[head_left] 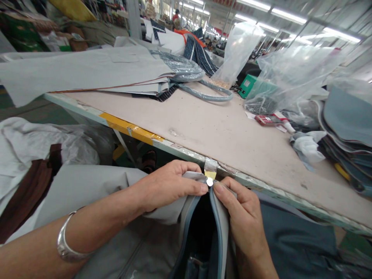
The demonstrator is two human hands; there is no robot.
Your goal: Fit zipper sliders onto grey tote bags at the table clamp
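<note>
My left hand (170,184) pinches the left edge of a grey fabric bag (165,236) between thumb and fingers. My right hand (244,207) is closed on the bag's other edge, thumb and forefinger pressed together. Blue-grey zipper tape (215,221) runs along both edges of the dark opening, which meet between my fingertips. There, a small shiny metal piece (209,181) sits in front of a taped tab (210,167) on the table edge. Whether the metal piece is fastened to the zipper cannot be made out. The fingertips' far sides are hidden.
Grey fabric panels (95,71) and plastic-wrapped tubing (209,93) lie on the table (197,124). Clear plastic bags (290,77), a green box (248,86) and stacked blue-grey pieces (348,120) are at the right. Dark blue fabric (296,232) hangs below the edge.
</note>
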